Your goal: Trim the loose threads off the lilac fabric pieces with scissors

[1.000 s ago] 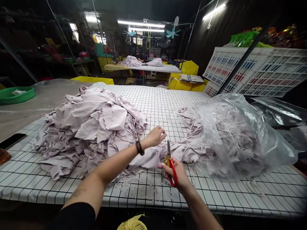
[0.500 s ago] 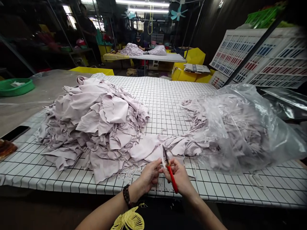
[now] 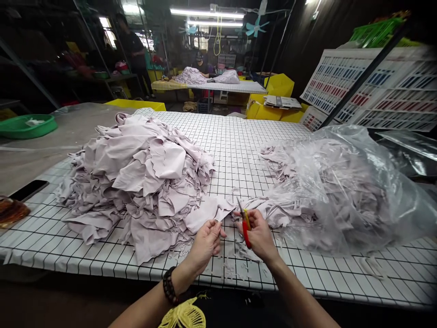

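My right hand (image 3: 258,233) is wrapped round small red-handled scissors (image 3: 245,228), their blades pointing up and away from me. To its left, my left hand (image 3: 206,239) is closed in a pinch at the near edge of a pale lilac fabric piece (image 3: 208,213). That piece lies stretched between a tall heap of fabric pieces (image 3: 146,164) on the left and more lilac cloth (image 3: 278,210) running into a clear plastic bag (image 3: 317,187) on the right. Small cloth scraps (image 3: 235,269) lie on the table below my hands.
The table has a white cover with black grid lines (image 3: 232,150). At its left edge are a phone (image 3: 29,190) and a brown wrapped item (image 3: 12,212), with a green basin (image 3: 29,126) beyond. Yellow bins (image 3: 262,109) stand behind. A co-worker (image 3: 200,66) sits at a far table.
My hands have moved apart; the right one, with the scissors, has shifted right and slightly up. My left hand has drawn a little left. The view has shifted slightly.
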### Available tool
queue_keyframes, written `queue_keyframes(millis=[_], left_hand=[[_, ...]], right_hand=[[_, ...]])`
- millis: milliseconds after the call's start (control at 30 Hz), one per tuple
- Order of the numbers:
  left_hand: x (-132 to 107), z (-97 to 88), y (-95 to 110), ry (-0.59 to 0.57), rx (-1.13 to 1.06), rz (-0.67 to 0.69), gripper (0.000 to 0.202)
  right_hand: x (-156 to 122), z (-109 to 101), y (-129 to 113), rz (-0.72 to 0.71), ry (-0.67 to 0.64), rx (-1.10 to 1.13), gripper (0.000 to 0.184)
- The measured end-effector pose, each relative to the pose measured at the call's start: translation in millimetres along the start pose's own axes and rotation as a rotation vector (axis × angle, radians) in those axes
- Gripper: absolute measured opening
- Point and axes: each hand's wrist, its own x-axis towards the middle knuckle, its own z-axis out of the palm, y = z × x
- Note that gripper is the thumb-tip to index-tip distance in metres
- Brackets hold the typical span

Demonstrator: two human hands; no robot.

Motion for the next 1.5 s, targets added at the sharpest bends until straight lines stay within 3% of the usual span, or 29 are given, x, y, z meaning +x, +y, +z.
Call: queue_keyframes(millis=[133,300,367,500,567,667,800,1000,1500], left_hand=[[1.6,-8.3,7.4,0.013,0.118,0.063,0.035],[8.4,-22.8,9.3,0.167,0.335,0.311,0.03],[10.5,-24.7,9.9,0.156,0.35,0.355,0.029],[16.9,-23.4,6.0,-0.01,0.217,0.294,0.026],[21.0,-23.5,2.5,-0.045,0.148,0.296,0.026],[25.7,-25.4,0.6,-0.026,0.115,0.323,0.026],[27.5,-26.4,4.1,-0.011,0.207,0.331,0.024],[27.7,-25.7,0.9,-0.026,0.312,0.348,0.018],[25.1,-28.7,-1.8,-0.023,0.321,0.294,0.022]], right_hand=[[20.4,25.4,3.8,-0.066,-0.158,0.05,0.032],[30.2,48.4,17.5,-0.029,-0.125,0.172,0.034],[31.5,49.8,22.2,0.012,-0.139,0.193,0.036],[31.4,41.5,22.7,0.088,-0.215,0.201,0.038],[29.4,31.0,16.2,0.074,-0.17,0.14,0.038],[22.4,10.3,-0.9,0.049,-0.113,-0.124,0.035],[8.9,-8.6,-22.5,0.061,-0.236,-0.591,0.041],[0.6,-2.7,-29.2,0.056,-0.248,-0.822,0.042],[2.0,6.0,-25.3,-0.081,-0.175,-0.91,0.032]])
